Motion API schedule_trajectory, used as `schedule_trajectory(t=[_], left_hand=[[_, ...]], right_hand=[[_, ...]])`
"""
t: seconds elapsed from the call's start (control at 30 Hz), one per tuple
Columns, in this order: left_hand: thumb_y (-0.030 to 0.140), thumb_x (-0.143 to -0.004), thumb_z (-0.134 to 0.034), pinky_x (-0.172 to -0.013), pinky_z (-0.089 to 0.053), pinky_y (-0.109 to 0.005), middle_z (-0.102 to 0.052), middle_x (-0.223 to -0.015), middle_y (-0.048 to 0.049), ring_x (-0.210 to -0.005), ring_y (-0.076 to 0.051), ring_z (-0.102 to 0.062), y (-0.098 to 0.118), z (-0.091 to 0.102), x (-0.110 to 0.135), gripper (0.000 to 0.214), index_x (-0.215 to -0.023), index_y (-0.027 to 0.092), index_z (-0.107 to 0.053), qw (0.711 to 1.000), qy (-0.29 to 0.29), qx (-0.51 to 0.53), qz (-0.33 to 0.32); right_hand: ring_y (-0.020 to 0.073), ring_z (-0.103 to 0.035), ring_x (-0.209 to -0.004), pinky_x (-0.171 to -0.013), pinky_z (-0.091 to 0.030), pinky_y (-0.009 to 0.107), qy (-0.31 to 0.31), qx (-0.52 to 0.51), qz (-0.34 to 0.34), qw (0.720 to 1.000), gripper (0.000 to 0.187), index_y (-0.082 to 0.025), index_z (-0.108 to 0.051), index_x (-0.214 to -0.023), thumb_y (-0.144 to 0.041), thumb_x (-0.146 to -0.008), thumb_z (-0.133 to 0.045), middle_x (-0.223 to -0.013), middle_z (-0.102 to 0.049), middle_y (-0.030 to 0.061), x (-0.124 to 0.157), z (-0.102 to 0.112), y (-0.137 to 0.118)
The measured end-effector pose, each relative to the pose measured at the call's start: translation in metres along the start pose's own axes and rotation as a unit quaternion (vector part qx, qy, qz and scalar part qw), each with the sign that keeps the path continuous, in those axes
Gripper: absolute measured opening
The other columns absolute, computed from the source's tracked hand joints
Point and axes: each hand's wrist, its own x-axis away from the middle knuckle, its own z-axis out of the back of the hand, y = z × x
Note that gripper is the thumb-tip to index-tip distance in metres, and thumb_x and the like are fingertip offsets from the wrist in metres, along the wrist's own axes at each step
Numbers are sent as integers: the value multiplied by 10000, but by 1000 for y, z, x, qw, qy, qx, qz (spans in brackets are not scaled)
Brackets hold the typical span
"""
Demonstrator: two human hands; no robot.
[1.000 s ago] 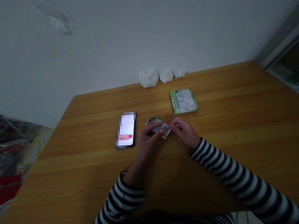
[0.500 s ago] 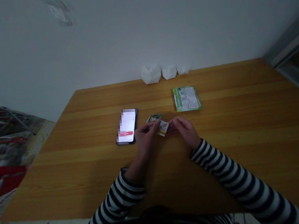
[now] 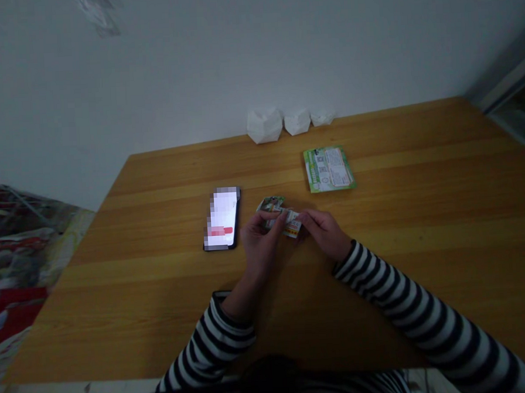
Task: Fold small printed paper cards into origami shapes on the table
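Note:
Both of my hands meet over the middle of the wooden table, pinching a small folded printed packet (image 3: 280, 214) in green, white and orange. My left hand (image 3: 261, 244) grips its left part, and my right hand (image 3: 323, 234) holds its right end with the fingertips. Part of the packet is hidden behind my fingers. To the left of my left hand lies a black smartphone (image 3: 222, 218) with a lit, pixelated screen. A flat green-and-white printed card (image 3: 329, 168) lies beyond my right hand, not touching it.
Several crumpled white paper pieces (image 3: 264, 125) stand along the far table edge against the white wall (image 3: 237, 57). The wooden table (image 3: 120, 327) ends at an angled left edge. Colourful clutter (image 3: 15, 274) lies on the floor beyond it.
My fingers have closed further over the packet, covering more of its orange-and-white end. The whole scene has shifted slightly upward in view. The phone and green card have not moved on the table.

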Motion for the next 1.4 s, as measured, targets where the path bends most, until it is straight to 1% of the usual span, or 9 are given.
schedule_trajectory(t=[0.13,0.27,0.5,0.6,0.7,0.8,1.07,1.27,1.4], left_hand=[[327,-725,-838,-618,-565,-246,-748,-763,-25,-655,-134,-691,-1,1,-1,220,-750,168,-688,1000,3,-2,-4],[328,-723,-841,-584,-551,-232,-732,-710,-16,-602,-119,-667,0,2,-2,226,-732,164,-686,1000,4,-7,6],[330,-707,-849,-615,-565,-248,-738,-736,-26,-627,-132,-682,4,0,0,243,-753,160,-682,1000,1,-10,10],[345,-718,-842,-609,-575,-254,-753,-757,-30,-627,-145,-700,6,-2,2,329,-941,164,-682,1000,-10,1,21],[338,-732,-836,-612,-586,-267,-765,-764,-35,-630,-163,-716,5,-2,2,541,-1200,183,-612,999,-12,11,28],[334,-731,-840,-620,-589,-272,-769,-765,-37,-643,-175,-728,3,0,1,658,-1308,190,-558,999,-11,17,36],[370,-744,-826,-673,-601,-296,-781,-833,-56,-697,-185,-738,4,0,4,640,-1312,197,-588,999,-34,14,29],[350,-742,-828,-631,-585,-268,-770,-772,-41,-645,-166,-717,3,0,3,574,-1256,183,-633,997,-67,10,42],[354,-744,-823,-685,-593,-277,-779,-836,-55,-703,-171,-729,1,1,1,559,-1242,180,-639,996,-78,10,42]], right_hand=[[158,-639,-561,-551,-528,282,-21,11,9,1000,475,-216,-592,-794,-646,-946,-460,-631,-669,8,2,0,-1],[151,-621,-549,-534,-505,271,-6,33,23,999,478,-211,-597,-776,-629,-957,-452,-606,-647,4,3,-1,-1],[128,-566,-487,-479,-452,247,10,29,18,999,481,-209,-583,-746,-624,-953,-456,-556,-605,-20,4,-1,-1],[120,-538,-470,-467,-429,242,18,43,32,998,496,-207,-567,-680,-603,-958,-460,-531,-585,-22,3,0,-2],[114,-517,-463,-466,-412,239,31,60,50,996,495,-207,-549,-637,-567,-966,-467,-514,-564,-23,3,1,-3],[111,-508,-460,-458,-397,235,34,62,48,996,494,-206,-544,-624,-558,-963,-476,-512,-556,-23,3,0,-3],[112,-517,-463,-440,-406,231,13,25,13,1000,463,-212,-547,-689,-612,-921,-523,-528,-542,-38,0,2,-2],[103,-473,-445,-419,-371,231,27,74,39,996,498,-213,-518,-615,-608,-918,-533,-505,-483,-42,1,3,-6],[104,-489,-452,-413,-390,223,24,56,26,998,474,-211,-545,-659,-611,-914,-541,-527,-503,-40,0,3,-4]])
